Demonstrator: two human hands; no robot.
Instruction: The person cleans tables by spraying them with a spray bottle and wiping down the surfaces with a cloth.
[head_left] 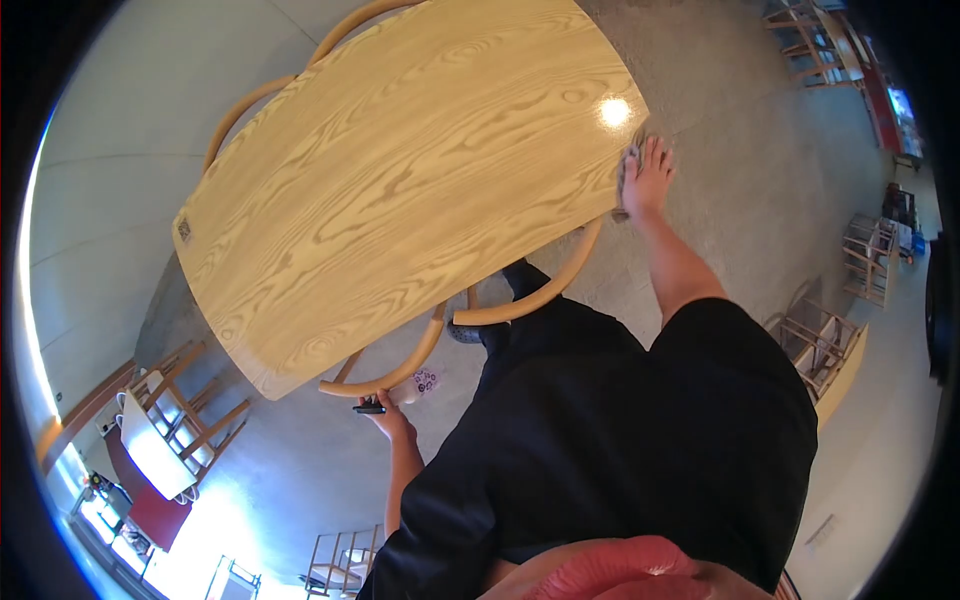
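Observation:
A wood-grain table (420,180) with a light finish fills the upper middle of the head view. At its right end, my right hand (650,182) presses a greyish cloth (630,172) against the table's edge, fingers over it. Low on the near side, my left hand (392,418) is closed around what looks like a spray bottle (424,381), with a black head and a pale body printed with purple marks. The bottle hangs beside a curved wooden chair back, below the tabletop. Part of its body is hidden by my hand.
Two curved chair backs (540,300) (395,378) stand at the table's near side, close to my legs. More chair backs (245,112) curve along the far side. Stacked wooden chairs (815,345) are at the right, and a white table (155,450) with chairs is at lower left.

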